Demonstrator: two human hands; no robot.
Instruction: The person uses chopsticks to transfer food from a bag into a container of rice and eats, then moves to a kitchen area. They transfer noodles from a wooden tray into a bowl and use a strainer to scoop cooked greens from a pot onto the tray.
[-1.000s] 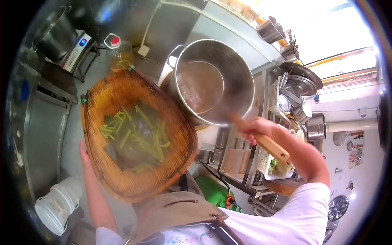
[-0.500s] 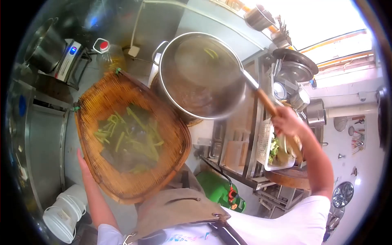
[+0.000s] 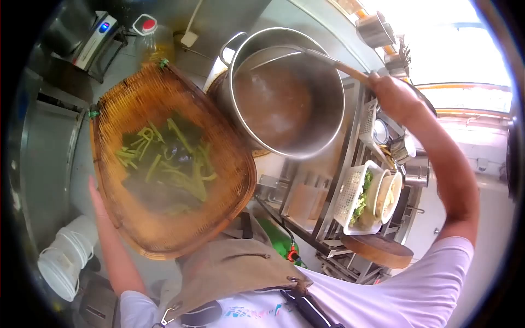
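Note:
My left hand (image 3: 99,201) supports a woven bamboo basket (image 3: 142,238) at its left rim; most of its fingers are hidden behind it. Green vegetable strips (image 3: 164,164) lie in the basket under steam. My right hand (image 3: 391,95) is closed round the wooden handle of a large skimmer (image 3: 350,70). The skimmer's head tips inside a deep metal pot (image 3: 333,128), by the far wall, and is partly hard to make out. Cloudy brownish liquid (image 3: 273,104) fills the lower pot. The basket stands just left of the pot.
Right of the pot, a white plastic basket (image 3: 343,205) holds bowls and chopped greens, beside a round wooden block (image 3: 377,250). An oil jug (image 3: 156,46) and a scale (image 3: 94,41) stand back left. White buckets (image 3: 65,262) sit low left, a green container (image 3: 270,235) below the pot.
My right hand has risen and moved right. The skimmer head, which carried a few green strips, has tilted and swung toward the pot's far rim. The basket has shifted slightly up and left in view.

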